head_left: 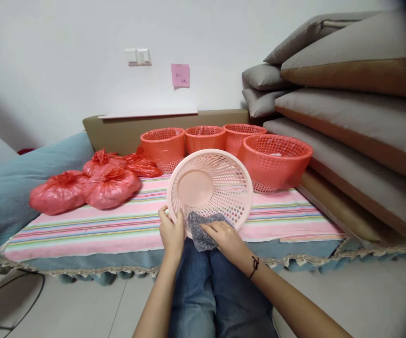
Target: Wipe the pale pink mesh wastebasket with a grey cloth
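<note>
A pale pink plastic basket (195,188) with a perforated wall is tilted above my lap, its opening turned toward me. My left hand (172,230) grips its rim at the lower left. A grey speckled cloth (201,237) lies over the rim at the bottom of the basket. My right hand (224,237), with a dark cord round the wrist, presses the cloth against the basket; its fingers rest on top of the cloth.
Several red baskets (276,162) stand behind the pink one. Tied red plastic bags (111,188) lie on the striped cloth (118,230) at left. Stacked grey cushions (357,112) rise at right. A black cable (37,298) lies on the floor.
</note>
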